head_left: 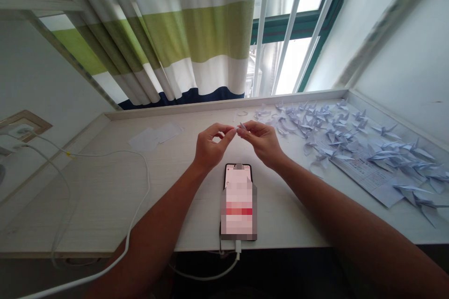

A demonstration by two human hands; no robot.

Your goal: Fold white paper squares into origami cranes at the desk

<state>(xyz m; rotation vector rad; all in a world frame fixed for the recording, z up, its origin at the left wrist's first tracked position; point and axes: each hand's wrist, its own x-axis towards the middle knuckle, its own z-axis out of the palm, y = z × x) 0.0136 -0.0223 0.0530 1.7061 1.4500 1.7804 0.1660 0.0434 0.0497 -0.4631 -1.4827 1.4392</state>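
Above the desk's middle, my left hand (213, 144) and my right hand (261, 142) meet at the fingertips. Between them they pinch a small piece of folded white paper (242, 126), mostly hidden by the fingers. Its folded shape is too small to make out. Thumb and forefinger of both hands are closed on it. Just below the hands lies a phone (238, 205) with a lit screen, a charging cable plugged into its lower end. To the right of my right hand, many folded white paper cranes (336, 135) lie in a loose heap.
Flat sheets of white paper (156, 135) rest on the desk (94, 187) at the left. A white cable (149, 173) runs from the wall socket (24, 126) across my left forearm. A printed sheet (368, 173) lies under some cranes. Behind are a curtain (210, 32) and a barred window.
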